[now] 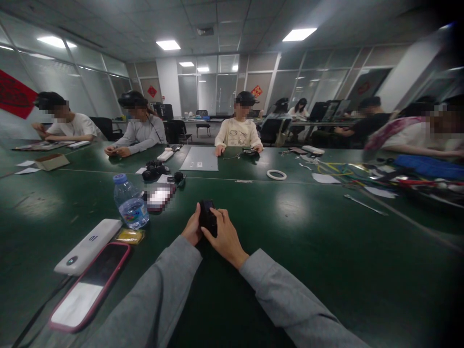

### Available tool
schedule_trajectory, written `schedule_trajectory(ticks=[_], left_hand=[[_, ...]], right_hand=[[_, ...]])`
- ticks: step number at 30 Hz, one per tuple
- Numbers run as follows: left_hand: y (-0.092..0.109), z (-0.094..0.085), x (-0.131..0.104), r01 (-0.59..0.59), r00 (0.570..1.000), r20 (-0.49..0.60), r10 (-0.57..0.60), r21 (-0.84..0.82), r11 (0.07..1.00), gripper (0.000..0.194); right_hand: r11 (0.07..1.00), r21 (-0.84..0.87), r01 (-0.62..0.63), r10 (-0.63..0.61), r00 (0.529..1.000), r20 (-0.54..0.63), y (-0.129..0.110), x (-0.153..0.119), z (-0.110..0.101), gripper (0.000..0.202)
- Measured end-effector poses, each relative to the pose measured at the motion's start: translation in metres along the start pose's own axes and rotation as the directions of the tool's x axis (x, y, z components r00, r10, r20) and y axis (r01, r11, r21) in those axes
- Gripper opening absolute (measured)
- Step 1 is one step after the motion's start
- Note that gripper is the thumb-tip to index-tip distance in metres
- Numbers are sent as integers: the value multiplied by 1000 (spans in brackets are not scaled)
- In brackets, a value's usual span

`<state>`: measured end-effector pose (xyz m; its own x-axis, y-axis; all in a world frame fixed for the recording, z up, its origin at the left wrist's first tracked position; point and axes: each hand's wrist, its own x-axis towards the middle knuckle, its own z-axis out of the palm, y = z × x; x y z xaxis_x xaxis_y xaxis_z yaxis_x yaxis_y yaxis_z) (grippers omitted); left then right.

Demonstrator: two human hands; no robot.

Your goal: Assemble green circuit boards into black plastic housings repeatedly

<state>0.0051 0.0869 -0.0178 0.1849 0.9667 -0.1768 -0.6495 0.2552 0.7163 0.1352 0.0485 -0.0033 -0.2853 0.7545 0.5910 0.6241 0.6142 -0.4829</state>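
Nearest you, a pink-cased phone [89, 287] lies screen-up beside a white power bank [89, 246] on the green table [326, 241]. Your left hand [192, 229] and right hand [224, 237] close together around a small black device [207, 217], held upright just above the table, fingers wrapped on both sides. Left of it: yellow packet [129, 236], water bottle [129, 203]. Farther off, a tape roll [276, 174], a grey mat [200, 158], seated people across the table.
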Motion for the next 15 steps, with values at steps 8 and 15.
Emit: schedule_trajectory(ticks=[8,15], left_hand=[[-4,0,1,-48,999,27,48,31,998,56],[-2,1,0,-23,999,29,21,44,999,65]], right_hand=[[993,89,-82,77,995,63,-2,-1,-1,51],[993,91,-69,61,995,84,-2,-1,-1,50]])
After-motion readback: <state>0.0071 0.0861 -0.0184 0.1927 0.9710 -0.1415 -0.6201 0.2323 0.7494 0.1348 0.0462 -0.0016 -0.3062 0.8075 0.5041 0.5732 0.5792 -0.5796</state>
